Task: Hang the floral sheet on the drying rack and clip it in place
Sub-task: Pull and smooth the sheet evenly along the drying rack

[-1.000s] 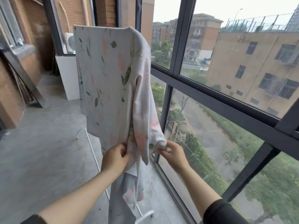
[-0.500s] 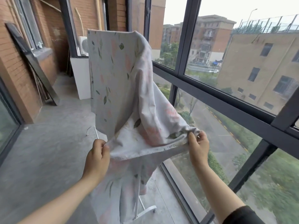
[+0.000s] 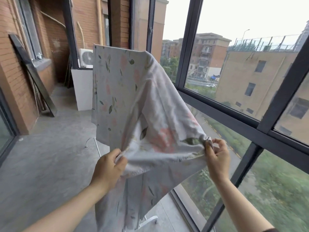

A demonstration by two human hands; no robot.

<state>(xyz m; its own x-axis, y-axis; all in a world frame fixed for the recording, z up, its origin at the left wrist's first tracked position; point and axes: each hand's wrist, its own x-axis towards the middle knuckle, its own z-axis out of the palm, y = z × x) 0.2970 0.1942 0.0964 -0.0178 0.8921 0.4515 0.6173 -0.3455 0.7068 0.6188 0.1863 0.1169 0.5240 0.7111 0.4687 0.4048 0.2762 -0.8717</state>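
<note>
Right hand [image 3: 217, 158] outward, pinch on floral sheet [image 3: 127, 91]

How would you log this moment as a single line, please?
sheet: draped over rack | left hand: grips lower edge | right hand: pinches bunched corner | status: not yet clipped

Floral fabric sheet [image 3: 127, 91] draped over white metal drying rack [image 3: 98, 149], rack on grey concrete floor [image 3: 41, 164], dark-framed window [image 3: 217, 113] at right, left hand [image 3: 108, 166] and right hand [image 3: 217, 159] gripping sheet's near edge.
</note>
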